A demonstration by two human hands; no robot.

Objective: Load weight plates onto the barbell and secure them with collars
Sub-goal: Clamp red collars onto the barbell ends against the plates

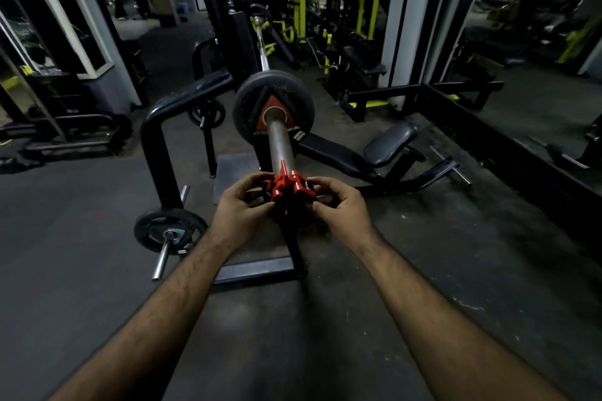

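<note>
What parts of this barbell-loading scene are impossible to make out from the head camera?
- Near tip of the barbell sleeve: hidden behind the red collar and both hands, left hand, right hand.
- Collar's clamp state: covered by fingers.
- Far plate: small and dim, and whether it has a collar is unclear.
- Markings on the near plate: too dark.

both hands [239, 205] grip red collar [288, 187] at barbell sleeve [280, 143] end, plate [273, 107] loaded

black bench [391, 146], white machine [407, 26], mirrors [49, 10]
</note>
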